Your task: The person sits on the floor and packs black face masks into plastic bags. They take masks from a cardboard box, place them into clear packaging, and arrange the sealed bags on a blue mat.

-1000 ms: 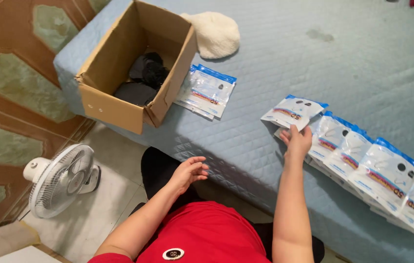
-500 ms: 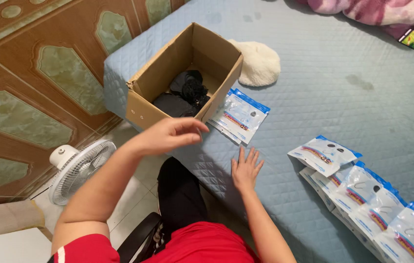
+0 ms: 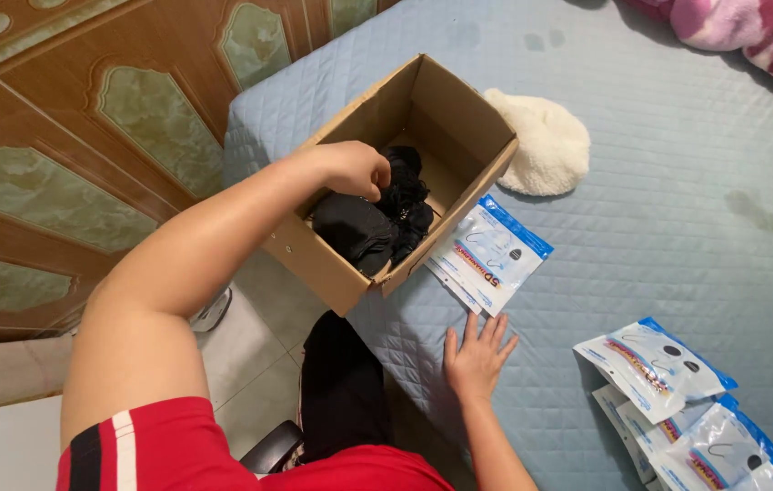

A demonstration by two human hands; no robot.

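A person's left hand [image 3: 350, 168] reaches into an open cardboard box [image 3: 332, 264] at the corner of a quilted bed [image 3: 677, 182], fingers curled down onto a heap of black cloth [image 3: 373, 223] inside; whether they have pinched it shut cannot be told from above. The right hand [image 3: 476, 355] lies flat on the quilt, fingers spread and holding nothing, just below a small stack of clear blue-edged pouches [image 3: 491, 255] that touches the box's near wall.

The box sits close to the mattress edge, one corner over the tiled floor [image 3: 241, 364]; a hard upward pull on tangled cloth would likely drag or tip it off the bed. The cloth looks loosely snarled, so a lift may bring out more than one piece. A wrist swung sideways could catch the box rim or scatter the pouches beside it.

More pouches [image 3: 668, 373] are fanned at lower right, well apart from the box. A white fluffy cushion [image 3: 541, 145] lies just behind the box, a pink blanket [image 3: 750, 36] far up the bed. Open quilt between them leaves ample room; the wooden headboard [image 3: 86, 136] hems in the left.
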